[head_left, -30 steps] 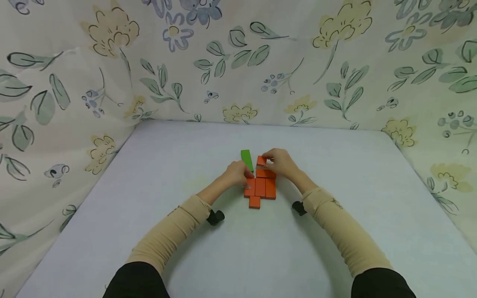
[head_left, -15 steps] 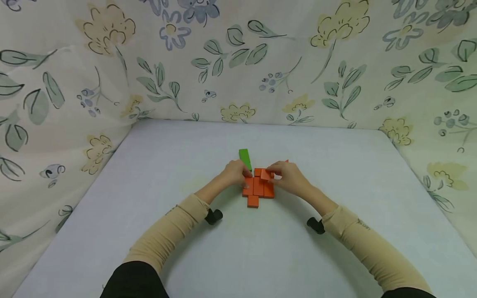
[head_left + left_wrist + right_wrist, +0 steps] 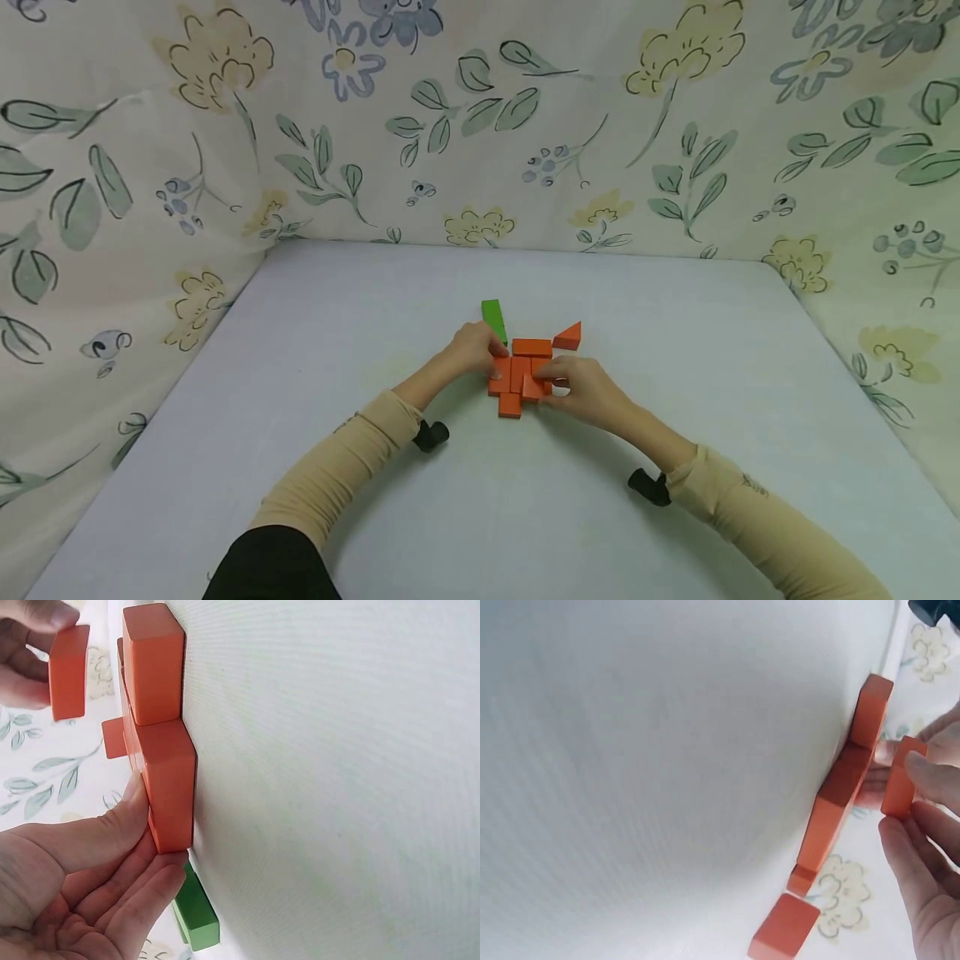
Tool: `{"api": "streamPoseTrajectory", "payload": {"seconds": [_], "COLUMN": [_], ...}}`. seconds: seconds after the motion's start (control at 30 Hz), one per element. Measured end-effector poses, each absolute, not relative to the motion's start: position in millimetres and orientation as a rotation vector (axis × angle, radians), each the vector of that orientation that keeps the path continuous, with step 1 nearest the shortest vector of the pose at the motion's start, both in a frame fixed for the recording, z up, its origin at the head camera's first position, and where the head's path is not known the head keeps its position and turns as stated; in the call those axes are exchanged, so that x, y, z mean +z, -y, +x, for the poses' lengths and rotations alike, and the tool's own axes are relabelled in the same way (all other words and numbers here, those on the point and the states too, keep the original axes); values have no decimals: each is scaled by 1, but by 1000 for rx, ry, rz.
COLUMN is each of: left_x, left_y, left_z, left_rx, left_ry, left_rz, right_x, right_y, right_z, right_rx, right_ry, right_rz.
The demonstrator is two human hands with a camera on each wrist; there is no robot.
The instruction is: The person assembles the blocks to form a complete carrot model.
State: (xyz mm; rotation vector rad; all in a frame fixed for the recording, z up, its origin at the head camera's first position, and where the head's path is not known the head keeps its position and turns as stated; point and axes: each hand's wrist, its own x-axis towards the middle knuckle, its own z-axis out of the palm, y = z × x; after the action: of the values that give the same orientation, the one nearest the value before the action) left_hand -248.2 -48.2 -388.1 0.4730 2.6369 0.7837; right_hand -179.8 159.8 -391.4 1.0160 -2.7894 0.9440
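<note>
Orange, a small rectangular block hangs just above the four o'clock side of the orange block cluster, pinched by the fingers of the nearer right hand, at its three o'clock. The left hand pinches a long orange rectangular block at the cluster's nine o'clock, long axis running six to twelve.

1. We see a small orange block raised off the table, pinched in the right hand.
2. Three orange oblongs lie side by side; the left hand grips the leftmost.
3. Along their far ends we find a crosswise orange bar.
4. An orange square adjoins their near edge.
5. An orange wedge lies beside the bar.
6. Beyond the left hand, we see a slanted green block.
</note>
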Motion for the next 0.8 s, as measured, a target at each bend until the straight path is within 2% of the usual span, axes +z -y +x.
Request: {"api": "streamPoseTrajectory", "payload": {"seconds": [0.4, 0.8], "left_x": [-389, -389], "left_y": [49, 49], "left_z": [-249, -249], "left_rx": [789, 806], "left_ry": [-2640, -2632], "left_rz": [490, 465], "right_x": [-399, -403], "right_y": [-163, -159], "right_z": [-169, -170], "right_rx": [947, 722], "right_ry": [2855, 2904], "right_rz": [1092, 1154]}}
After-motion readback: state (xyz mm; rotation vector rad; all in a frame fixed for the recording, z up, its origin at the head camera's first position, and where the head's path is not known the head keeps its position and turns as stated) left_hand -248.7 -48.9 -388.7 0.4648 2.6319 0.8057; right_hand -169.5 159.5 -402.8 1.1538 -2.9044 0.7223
